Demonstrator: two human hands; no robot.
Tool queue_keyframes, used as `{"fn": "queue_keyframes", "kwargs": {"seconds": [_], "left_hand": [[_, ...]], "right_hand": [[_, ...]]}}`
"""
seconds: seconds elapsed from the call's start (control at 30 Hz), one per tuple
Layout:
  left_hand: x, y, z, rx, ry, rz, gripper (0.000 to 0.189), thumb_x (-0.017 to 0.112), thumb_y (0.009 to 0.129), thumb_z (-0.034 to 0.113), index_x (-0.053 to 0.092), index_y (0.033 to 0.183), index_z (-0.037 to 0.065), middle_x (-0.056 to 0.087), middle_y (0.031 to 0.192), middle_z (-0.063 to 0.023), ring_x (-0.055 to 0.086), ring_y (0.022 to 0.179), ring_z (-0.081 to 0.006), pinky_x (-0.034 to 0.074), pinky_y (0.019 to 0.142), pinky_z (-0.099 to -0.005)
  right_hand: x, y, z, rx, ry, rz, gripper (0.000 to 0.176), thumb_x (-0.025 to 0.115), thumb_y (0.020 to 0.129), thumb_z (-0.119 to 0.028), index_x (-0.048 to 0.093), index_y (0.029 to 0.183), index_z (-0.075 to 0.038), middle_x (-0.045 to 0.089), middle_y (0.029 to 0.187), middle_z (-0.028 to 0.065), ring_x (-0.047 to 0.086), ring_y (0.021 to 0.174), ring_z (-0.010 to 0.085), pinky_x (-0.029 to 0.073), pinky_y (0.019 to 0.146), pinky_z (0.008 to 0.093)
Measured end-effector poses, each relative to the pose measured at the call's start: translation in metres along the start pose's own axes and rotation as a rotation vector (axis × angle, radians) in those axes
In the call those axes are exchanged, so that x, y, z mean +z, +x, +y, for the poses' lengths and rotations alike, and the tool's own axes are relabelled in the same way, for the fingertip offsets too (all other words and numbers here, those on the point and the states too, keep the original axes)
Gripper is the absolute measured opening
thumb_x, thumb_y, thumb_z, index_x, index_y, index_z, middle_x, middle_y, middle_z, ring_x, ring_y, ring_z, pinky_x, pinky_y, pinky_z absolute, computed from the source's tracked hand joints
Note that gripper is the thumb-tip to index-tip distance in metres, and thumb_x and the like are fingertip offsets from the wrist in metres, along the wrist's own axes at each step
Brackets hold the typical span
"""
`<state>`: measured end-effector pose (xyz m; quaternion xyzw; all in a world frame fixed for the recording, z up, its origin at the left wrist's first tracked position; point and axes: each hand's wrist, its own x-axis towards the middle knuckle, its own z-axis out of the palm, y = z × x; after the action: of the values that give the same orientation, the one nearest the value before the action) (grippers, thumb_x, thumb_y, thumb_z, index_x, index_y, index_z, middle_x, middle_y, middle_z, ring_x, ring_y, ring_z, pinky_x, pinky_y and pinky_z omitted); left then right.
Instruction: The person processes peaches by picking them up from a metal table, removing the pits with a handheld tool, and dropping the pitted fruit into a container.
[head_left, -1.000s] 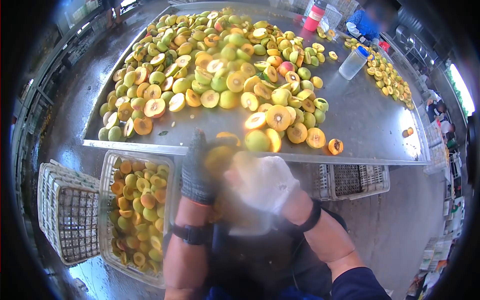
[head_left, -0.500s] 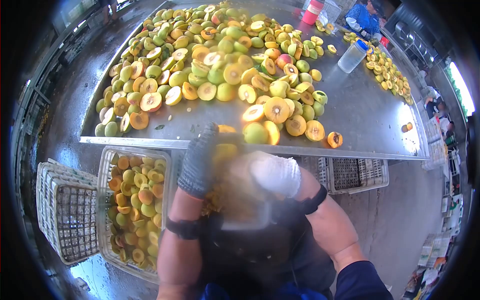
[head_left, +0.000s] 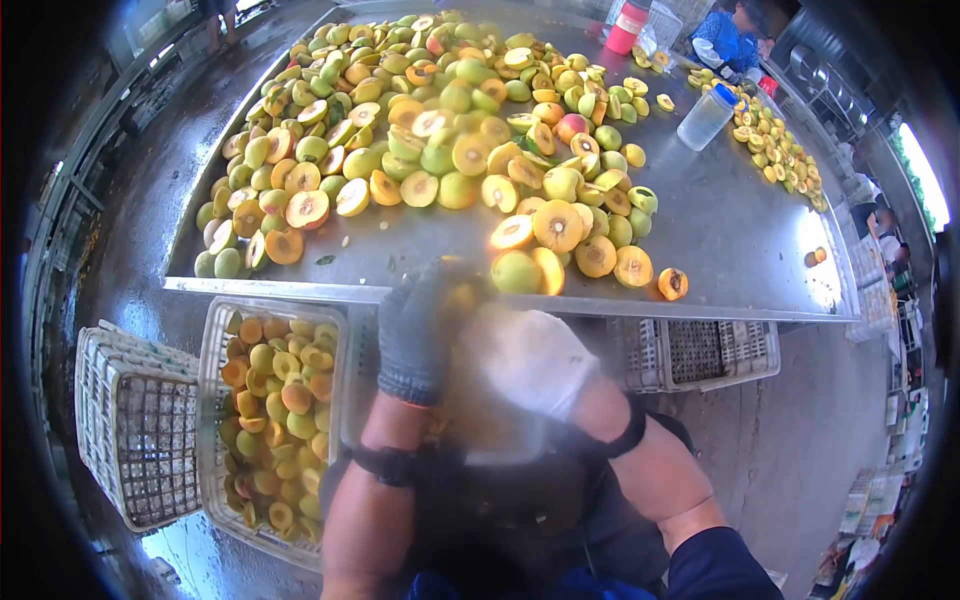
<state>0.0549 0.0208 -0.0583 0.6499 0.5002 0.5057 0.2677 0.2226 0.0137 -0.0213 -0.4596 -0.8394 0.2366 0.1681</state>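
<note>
My left hand, in a dark grey knit glove, is raised just in front of the table's near edge, its fingers curled round a blurred yellow peach piece. Close beside it on the right is my right hand in a white glove, fingers closed and turned toward the fruit; whatever it grips is lost in the blur. Below both hands, a smeared pale container with yellowish bits sits at my lap. Halved yellow-green peaches are heaped on the metal table ahead.
A crate of peach halves stands at left, beside stacked white crates. Another crate is under the table on the right. On the table are a blue-capped bottle and a pink bottle. A person in blue works across it.
My right hand has turned, showing more of the back of its white glove, and shifted slightly left. My left hand has moved a little right and down; both stay close together around the fruit.
</note>
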Motion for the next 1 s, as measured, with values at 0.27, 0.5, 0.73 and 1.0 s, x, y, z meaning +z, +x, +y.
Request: {"fn": "queue_keyframes", "kwargs": {"seconds": [0.27, 0.5, 0.73, 1.0], "left_hand": [[0.008, -0.008, -0.003, 0.02, -0.014, -0.016, 0.032, 0.063, 0.09, -0.006, 0.066, 0.121, 0.001, 0.072, 0.108, -0.0095, 0.069, 0.101, -0.0204, 0.057, 0.092, -0.0356], [0.0, -0.008, 0.008, -0.615, -1.379, 0.151, 0.051, 0.046, 0.107, 0.049, 0.065, 0.114, 0.002, 0.07, 0.11, -0.0151, 0.067, 0.106, -0.0276, 0.056, 0.093, -0.0411], [-0.023, -0.018, -0.005, -0.233, -0.192, -0.089, 0.045, 0.051, 0.108, 0.034, 0.063, 0.131, -0.004, 0.071, 0.118, -0.0159, 0.067, 0.11, -0.022, 0.054, 0.095, -0.0355], [-0.027, -0.035, -0.009, -0.225, -0.454, -0.044, 0.042, 0.06, 0.104, 0.024, 0.061, 0.138, -0.002, 0.068, 0.131, -0.0101, 0.061, 0.121, -0.0188, 0.047, 0.106, -0.0332]], "right_hand": [[-0.007, -0.011, 0.011, 0.364, 1.473, -0.342, 0.037, 0.057, 0.105, -0.036, 0.066, 0.093, -0.002, 0.059, 0.066, 0.0021, 0.054, 0.052, 0.0121, 0.042, 0.046, 0.0234], [-0.017, -0.04, 0.044, 0.251, 1.507, -0.387, 0.04, 0.065, 0.098, -0.036, 0.062, 0.111, 0.002, 0.064, 0.075, 0.0085, 0.055, 0.046, 0.013, 0.04, 0.039, 0.0246], [0.016, -0.029, 0.021, 0.328, 0.502, -0.042, 0.036, 0.076, 0.09, -0.029, 0.062, 0.114, -0.005, 0.071, 0.091, 0.0162, 0.07, 0.087, 0.0377, 0.055, 0.078, 0.0436], [0.02, -0.004, -0.018, 0.233, 0.332, 0.299, 0.051, 0.082, 0.081, -0.032, 0.06, 0.117, -0.003, 0.069, 0.08, 0.0148, 0.07, 0.076, 0.0356, 0.056, 0.075, 0.0443]]}}
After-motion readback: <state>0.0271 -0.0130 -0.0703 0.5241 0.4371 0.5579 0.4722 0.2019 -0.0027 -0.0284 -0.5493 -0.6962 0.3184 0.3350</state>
